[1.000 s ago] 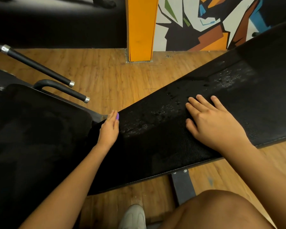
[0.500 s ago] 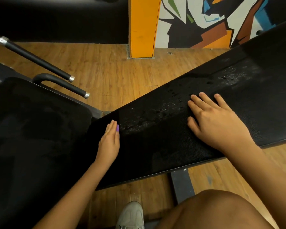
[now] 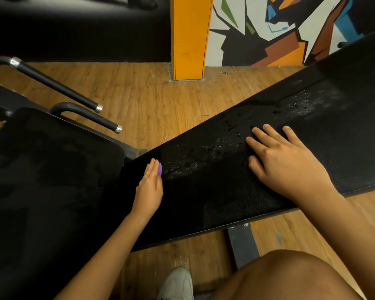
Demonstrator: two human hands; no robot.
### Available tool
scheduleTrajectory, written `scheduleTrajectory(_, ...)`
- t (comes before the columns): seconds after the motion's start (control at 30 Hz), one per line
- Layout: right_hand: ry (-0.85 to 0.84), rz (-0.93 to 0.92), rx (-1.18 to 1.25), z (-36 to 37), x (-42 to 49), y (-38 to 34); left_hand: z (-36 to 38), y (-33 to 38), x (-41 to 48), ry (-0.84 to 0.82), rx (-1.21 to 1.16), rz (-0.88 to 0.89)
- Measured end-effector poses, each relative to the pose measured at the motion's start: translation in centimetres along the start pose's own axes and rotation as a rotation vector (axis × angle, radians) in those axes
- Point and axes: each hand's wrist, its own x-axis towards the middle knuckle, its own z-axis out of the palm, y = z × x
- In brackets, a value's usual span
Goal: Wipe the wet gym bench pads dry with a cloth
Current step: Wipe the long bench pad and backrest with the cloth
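On long pad: right hand spread flat, bracing; left hand fingers straight, pressed together, at low end beside seat pad; droplets between hands; cloth not discernible, cannot tell if under left hand; best stroke: firm, overlapping, up through droplets.

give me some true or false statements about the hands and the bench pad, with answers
1. The right hand lies flat on the pad. True.
2. The pad is fully dry. False: droplets lie between the hands.
3. The left hand grips a handle. False: its fingers are straight, at the pad's lower end, apart from the handle.
4. The floor is wood. True.
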Motion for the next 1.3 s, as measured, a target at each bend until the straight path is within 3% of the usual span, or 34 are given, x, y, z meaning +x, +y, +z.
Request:
scheduleTrajectory(0.27, 0.02, 0.006, -0.005, 0.1, -0.2, 0.0, 1.2, 0.3, -13.2, -0.008, -0.078, 0.011)
scheduleTrajectory(0.7, 0.003, 0.006, 0.014, -0.4, -0.2, -0.1, -0.5, 1.2, 6.5, -0.03, -0.029, 0.074)
scheduleTrajectory(0.83, 0.005, 0.01, 0.015, -0.5, -0.1, -0.2, -0.9, 1.7, 8.1, -0.038, -0.025, 0.06)
scheduleTrajectory(1.17, 0.009, 0.01, 0.021, -0.1, -0.1, -0.3, -0.4, -0.6, -6.8, -0.067, -0.064, 0.077)
scheduleTrajectory(1.3, 0.0, 0.006, 0.024, -0.3, -0.1, -0.2, 0.1, -1.0, -8.5, -0.035, -0.093, 0.055)
